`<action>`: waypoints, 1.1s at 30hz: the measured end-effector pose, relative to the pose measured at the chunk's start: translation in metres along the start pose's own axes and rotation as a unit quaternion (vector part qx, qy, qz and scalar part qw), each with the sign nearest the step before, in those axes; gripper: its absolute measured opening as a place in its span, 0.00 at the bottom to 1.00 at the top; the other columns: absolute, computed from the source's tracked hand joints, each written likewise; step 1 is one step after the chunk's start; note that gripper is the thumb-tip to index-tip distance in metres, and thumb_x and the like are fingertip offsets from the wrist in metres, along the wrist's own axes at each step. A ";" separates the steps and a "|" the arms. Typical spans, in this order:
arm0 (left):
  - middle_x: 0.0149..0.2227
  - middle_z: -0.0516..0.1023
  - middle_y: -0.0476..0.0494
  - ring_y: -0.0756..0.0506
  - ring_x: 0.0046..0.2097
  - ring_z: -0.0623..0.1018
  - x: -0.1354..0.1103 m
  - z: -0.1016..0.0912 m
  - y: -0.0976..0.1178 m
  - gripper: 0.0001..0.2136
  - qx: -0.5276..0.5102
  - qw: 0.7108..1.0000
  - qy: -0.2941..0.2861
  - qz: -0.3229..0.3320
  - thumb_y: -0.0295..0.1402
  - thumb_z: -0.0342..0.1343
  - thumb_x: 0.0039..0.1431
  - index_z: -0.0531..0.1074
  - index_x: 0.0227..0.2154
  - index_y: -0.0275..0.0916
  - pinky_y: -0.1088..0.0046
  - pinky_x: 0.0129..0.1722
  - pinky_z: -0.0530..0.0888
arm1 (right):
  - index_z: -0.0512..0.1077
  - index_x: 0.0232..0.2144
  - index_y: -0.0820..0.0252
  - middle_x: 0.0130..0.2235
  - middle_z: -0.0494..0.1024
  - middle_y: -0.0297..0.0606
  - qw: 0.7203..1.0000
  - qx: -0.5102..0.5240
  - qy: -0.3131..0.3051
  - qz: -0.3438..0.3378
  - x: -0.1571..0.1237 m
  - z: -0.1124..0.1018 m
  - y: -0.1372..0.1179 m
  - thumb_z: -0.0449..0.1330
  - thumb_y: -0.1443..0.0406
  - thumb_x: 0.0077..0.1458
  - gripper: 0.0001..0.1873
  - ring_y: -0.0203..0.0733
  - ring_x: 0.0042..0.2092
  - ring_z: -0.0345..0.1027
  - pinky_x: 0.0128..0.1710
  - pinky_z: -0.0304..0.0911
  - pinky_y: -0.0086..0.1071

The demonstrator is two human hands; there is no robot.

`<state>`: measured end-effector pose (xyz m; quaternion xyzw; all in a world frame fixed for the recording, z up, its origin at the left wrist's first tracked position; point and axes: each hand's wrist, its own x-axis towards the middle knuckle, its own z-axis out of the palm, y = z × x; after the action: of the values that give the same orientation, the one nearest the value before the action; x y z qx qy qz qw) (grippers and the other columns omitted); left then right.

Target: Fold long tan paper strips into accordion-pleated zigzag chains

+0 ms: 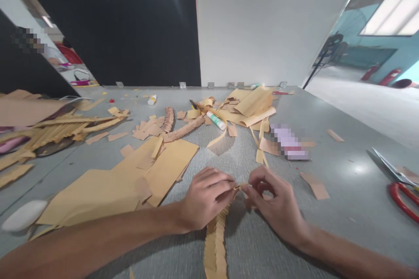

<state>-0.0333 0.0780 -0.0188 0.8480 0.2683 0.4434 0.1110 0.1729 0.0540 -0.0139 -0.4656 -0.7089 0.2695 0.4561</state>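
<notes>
Between my two hands, low in the middle of the head view, is a long paper strip (216, 244) with folded, scale-like layers. Its lower end runs toward me over the table. My left hand (209, 196) is closed round the strip's upper end, palm down, partly covering it. On the other side, my right hand (275, 200) pinches the tip of the strip between thumb and fingers. Further off lie a ruffled brown paper piece (185, 130) and a green-and-white glue stick (216, 120).
Tan paper sheets (170, 165) lie left of my hands, with a white rounded object (24, 216) beyond. Red-handled scissors (404, 196) rest at the right. More paper (253, 104) is heaped at the back, near a blurred-out lilac object (288, 141). Upright panels (255, 26) border the table (353, 222).
</notes>
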 end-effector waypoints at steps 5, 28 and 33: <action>0.42 0.82 0.41 0.44 0.41 0.80 -0.003 0.000 0.000 0.04 -0.023 0.999 -0.015 0.026 0.25 0.59 0.63 0.75 0.39 0.39 0.66 0.43 0.74 | 0.71 0.36 0.56 0.31 0.76 0.33 0.999 0.010 -0.035 0.015 0.002 -0.001 -0.002 0.60 0.62 0.65 0.05 0.35 0.27 0.68 0.29 0.66 0.30; 0.44 0.80 0.40 0.44 0.44 0.81 0.016 -0.012 -0.002 0.13 -0.421 0.844 -0.153 -0.294 0.32 0.64 0.59 0.71 0.46 0.37 0.68 0.45 0.76 | 0.76 0.31 0.56 0.33 0.72 0.32 0.971 0.204 -0.078 0.101 0.012 -0.005 0.002 0.69 0.61 0.56 0.07 0.34 0.31 0.66 0.28 0.63 0.27; 0.46 0.77 0.41 0.45 0.44 0.81 0.016 -0.011 -0.006 0.14 -0.478 0.813 -0.157 -0.294 0.30 0.65 0.58 0.69 0.44 0.38 0.69 0.44 0.75 | 0.78 0.31 0.56 0.33 0.72 0.33 0.958 0.248 -0.101 0.100 0.016 -0.005 0.004 0.72 0.62 0.53 0.06 0.35 0.33 0.67 0.30 0.63 0.28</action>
<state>-0.0370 0.0918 -0.0038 0.6268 0.2381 0.3230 0.6679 0.1768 0.0697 -0.0085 -0.3767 -0.6117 0.5271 0.4540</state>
